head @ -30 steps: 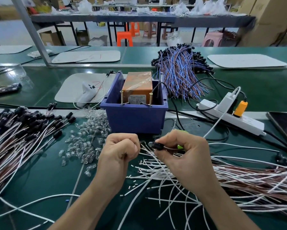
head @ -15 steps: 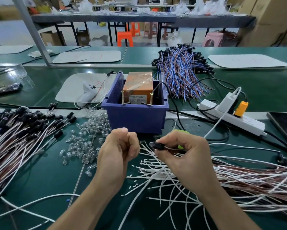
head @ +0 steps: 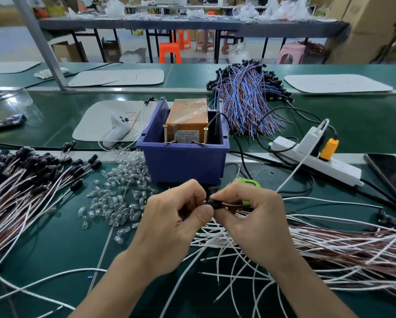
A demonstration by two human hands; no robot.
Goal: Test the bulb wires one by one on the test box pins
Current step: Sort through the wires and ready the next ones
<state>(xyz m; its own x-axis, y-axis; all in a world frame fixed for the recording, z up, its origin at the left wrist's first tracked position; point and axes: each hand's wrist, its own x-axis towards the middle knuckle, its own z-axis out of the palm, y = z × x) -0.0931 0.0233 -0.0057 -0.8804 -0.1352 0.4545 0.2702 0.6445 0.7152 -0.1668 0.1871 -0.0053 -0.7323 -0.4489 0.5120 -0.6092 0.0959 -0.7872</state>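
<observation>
Two hands meet low in the middle of the head view. The right hand [head: 249, 216] pinches a black socket [head: 213, 203] between thumb and forefinger, its white lead trailing toward three o'clock. The left hand [head: 174, 216], fingers curled, closes thumb and forefinger on the socket's other end; whether a bulb sits between them is hidden. At twelve o'clock from the hands stands one blue test box [head: 183, 161] holding one orange unit [head: 187, 115], with two upright pins, the left pin [head: 164, 134] and the right pin [head: 205, 136], on its near rim. The socket is below the pins, apart from both. One heap of clear bulbs [head: 121, 191] lies at ten o'clock, one socketed wire bundle [head: 20, 187] at nine, loose white and brown wires [head: 330, 244] at four, one blue-and-brown bundle [head: 245, 104] at one, and one power strip [head: 318, 157] at two.
</observation>
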